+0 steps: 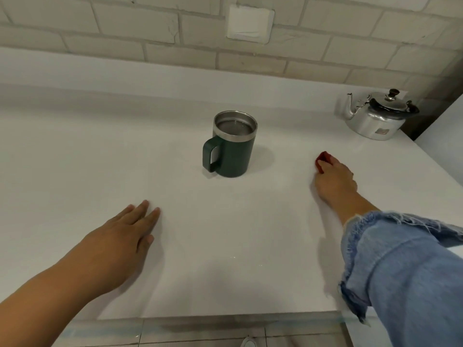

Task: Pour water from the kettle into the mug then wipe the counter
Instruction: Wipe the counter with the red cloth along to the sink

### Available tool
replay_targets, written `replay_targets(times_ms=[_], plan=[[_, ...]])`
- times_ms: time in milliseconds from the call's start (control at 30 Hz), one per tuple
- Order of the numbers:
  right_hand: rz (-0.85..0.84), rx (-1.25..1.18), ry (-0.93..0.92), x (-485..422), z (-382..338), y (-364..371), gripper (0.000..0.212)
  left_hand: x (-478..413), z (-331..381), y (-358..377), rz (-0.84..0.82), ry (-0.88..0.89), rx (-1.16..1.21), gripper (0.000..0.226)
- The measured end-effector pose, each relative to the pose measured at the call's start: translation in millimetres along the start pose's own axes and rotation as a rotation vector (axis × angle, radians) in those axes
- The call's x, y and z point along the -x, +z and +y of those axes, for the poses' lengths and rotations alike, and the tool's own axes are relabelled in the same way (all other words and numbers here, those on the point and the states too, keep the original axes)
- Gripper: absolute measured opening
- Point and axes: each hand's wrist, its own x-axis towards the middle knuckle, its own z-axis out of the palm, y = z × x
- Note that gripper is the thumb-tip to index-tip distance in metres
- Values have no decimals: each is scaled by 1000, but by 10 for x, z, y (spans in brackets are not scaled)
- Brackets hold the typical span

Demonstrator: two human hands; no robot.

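Observation:
A dark green mug (231, 146) with a steel rim stands upright in the middle of the white counter (87, 151), handle to the left, water visible inside. A shiny metal kettle (378, 115) with a black knob sits at the back right, spout pointing left. My right hand (334, 179) lies on the counter to the right of the mug, fingers closed on a small red cloth (322, 159) that is mostly hidden under them. My left hand (125, 236) rests flat on the counter in front and left of the mug, fingers apart, holding nothing.
A pale brick wall (125, 33) runs behind the counter, with a white cover plate (249, 23) on it. The counter's front edge (225, 315) is near me, tiled floor below. The counter's right edge lies just beyond the kettle. A frayed denim sleeve (400, 266) covers my right forearm.

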Motion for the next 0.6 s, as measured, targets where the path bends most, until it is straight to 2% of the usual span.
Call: replay_targets(times_ms=[167, 333, 433, 500, 533, 600], plan=[[-2, 16, -325, 438, -499, 281, 49, 9, -17, 18, 16, 5, 18, 53], [-45, -13, -529, 1079, -785, 472, 54, 6, -29, 58, 13, 19, 15, 53], [-158, 25, -650, 1294, -978, 470, 60, -3, -21, 72, 7, 24, 6, 53], [-261, 3, -734, 1366, -1116, 417, 56, -17, -19, 65, 4, 21, 5, 52], [-327, -50, -744, 1381, -1165, 371, 53, -23, -18, 61, 2, 17, 4, 52], [-455, -297, -651, 1377, -1170, 221, 49, -25, -19, 60, -3, 11, 1, 52]])
